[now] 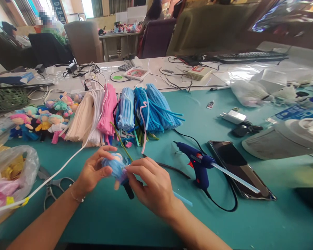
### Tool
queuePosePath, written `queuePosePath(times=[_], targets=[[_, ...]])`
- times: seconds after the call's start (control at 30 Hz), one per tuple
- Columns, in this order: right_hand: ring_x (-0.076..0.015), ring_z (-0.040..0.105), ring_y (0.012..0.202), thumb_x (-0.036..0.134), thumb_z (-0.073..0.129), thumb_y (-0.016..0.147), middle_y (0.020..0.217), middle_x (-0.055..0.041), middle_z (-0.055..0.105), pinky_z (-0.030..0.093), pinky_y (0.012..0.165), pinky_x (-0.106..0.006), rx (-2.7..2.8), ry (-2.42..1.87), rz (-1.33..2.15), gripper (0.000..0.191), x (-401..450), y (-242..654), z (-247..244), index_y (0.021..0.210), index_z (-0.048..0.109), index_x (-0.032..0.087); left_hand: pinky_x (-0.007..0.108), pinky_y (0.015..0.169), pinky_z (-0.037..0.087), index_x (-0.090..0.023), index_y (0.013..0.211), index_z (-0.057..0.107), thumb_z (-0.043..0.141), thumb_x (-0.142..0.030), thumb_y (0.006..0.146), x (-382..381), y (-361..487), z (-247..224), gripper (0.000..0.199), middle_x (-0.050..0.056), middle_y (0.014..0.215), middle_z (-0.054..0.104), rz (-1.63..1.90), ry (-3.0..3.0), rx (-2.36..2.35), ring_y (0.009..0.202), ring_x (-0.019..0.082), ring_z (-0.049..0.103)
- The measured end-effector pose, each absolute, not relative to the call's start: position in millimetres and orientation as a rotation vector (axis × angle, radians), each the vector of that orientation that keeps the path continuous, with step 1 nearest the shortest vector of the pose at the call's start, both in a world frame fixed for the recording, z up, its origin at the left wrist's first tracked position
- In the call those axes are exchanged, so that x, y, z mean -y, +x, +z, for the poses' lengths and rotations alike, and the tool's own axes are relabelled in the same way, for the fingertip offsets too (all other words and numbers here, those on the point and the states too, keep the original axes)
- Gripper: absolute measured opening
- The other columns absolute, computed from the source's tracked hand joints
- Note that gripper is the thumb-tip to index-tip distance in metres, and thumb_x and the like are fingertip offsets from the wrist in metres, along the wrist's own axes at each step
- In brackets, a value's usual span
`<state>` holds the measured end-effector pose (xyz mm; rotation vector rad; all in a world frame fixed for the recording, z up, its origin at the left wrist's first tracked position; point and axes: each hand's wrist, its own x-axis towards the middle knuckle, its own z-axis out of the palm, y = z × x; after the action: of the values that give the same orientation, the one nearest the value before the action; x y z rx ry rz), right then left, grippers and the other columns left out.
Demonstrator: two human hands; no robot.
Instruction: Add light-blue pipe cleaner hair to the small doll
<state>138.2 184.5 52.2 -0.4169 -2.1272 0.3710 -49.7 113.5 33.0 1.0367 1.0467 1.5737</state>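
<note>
A small pipe-cleaner doll (pixel 114 167) with light blue hair and a dark leg hangs between my hands above the green mat. My left hand (pixel 95 170) curls its fingers and thumb around the doll's head. On the doll's other side, my right hand (pixel 151 182) pinches at its body near a lilac patch; what exactly lies between those fingertips is hidden. Just beyond the hands lie an olive pipe cleaner (pixel 122 142) and a pink pipe cleaner (pixel 143 130). A blue glue gun (pixel 195 161) with a clear glue stick rests right of my right hand.
Bundles of blue (pixel 163 107), pink (pixel 108 111) and cream pipe cleaners (pixel 80 119) lie behind the hands. Finished dolls (pixel 45 119) are heaped at left, above scissors (pixel 50 187) and a plastic bag (pixel 5 177). A phone (pixel 240 168) and a cup (pixel 281 137) are at right. A white cable (pixel 65 165) crosses the left side.
</note>
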Motion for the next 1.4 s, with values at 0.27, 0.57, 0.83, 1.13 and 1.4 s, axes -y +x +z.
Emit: queuePosePath(times=[0.27, 0.57, 0.83, 1.13, 1.4], targets=[[-0.0146, 0.067, 0.067, 0.01, 0.057, 0.091, 0.08, -0.005, 0.071, 0.054, 0.06, -0.025, 2.084, -0.474, 0.602, 0.014, -181.6, 136.7, 52.2, 0.089, 0.067, 0.019, 0.028, 0.072, 0.058, -0.025, 0.087, 0.077, 0.087, -0.038, 0.071, -114.8, -48.4, 39.9, 0.023, 0.006, 0.115, 0.065, 1.579, 0.866, -0.976, 0.089, 0.02, 0.07], [-0.0126, 0.063, 0.064, 0.01, 0.061, 0.083, 0.073, -0.0001, 0.065, 0.051, 0.059, -0.023, 1.945, -0.628, 1.024, 0.015, -183.0, 134.0, 54.6, 0.078, 0.07, 0.021, 0.03, 0.07, 0.059, -0.025, 0.086, 0.077, 0.087, -0.038, 0.072, -113.5, -48.0, 37.5, 0.021, 0.007, 0.116, 0.066, 1.6, 0.889, -0.982, 0.09, 0.022, 0.071], [-0.0121, 0.058, 0.062, 0.01, 0.061, 0.078, 0.072, 0.0003, 0.063, 0.047, 0.057, -0.024, 1.912, -0.808, 1.231, 0.016, -185.5, 132.8, 55.8, 0.069, 0.069, 0.02, 0.025, 0.068, 0.056, -0.025, 0.085, 0.077, 0.088, -0.035, 0.07, -114.2, -47.4, 33.6, 0.022, 0.006, 0.116, 0.066, 1.625, 0.901, -1.015, 0.089, 0.02, 0.071], [-0.0117, 0.055, 0.062, 0.009, 0.056, 0.074, 0.07, 0.0017, 0.058, 0.044, 0.057, -0.023, 1.923, -0.855, 1.244, 0.016, -186.8, 128.2, 52.6, 0.064, 0.061, 0.02, 0.027, 0.069, 0.055, -0.023, 0.087, 0.078, 0.09, -0.036, 0.066, -115.4, -46.8, 32.2, 0.028, 0.007, 0.114, 0.068, 1.622, 0.88, -1.087, 0.089, 0.021, 0.069], [-0.0141, 0.056, 0.064, 0.017, 0.055, 0.077, 0.069, 0.0001, 0.061, 0.044, 0.056, -0.024, 1.868, -0.88, 1.261, 0.013, -198.8, 134.4, 61.4, 0.065, 0.057, 0.021, 0.028, 0.067, 0.055, -0.019, 0.107, 0.07, 0.083, -0.033, 0.069, -117.9, -52.7, 30.9, 0.043, 0.008, 0.104, 0.07, 1.539, 0.713, -1.238, 0.085, 0.021, 0.067]])
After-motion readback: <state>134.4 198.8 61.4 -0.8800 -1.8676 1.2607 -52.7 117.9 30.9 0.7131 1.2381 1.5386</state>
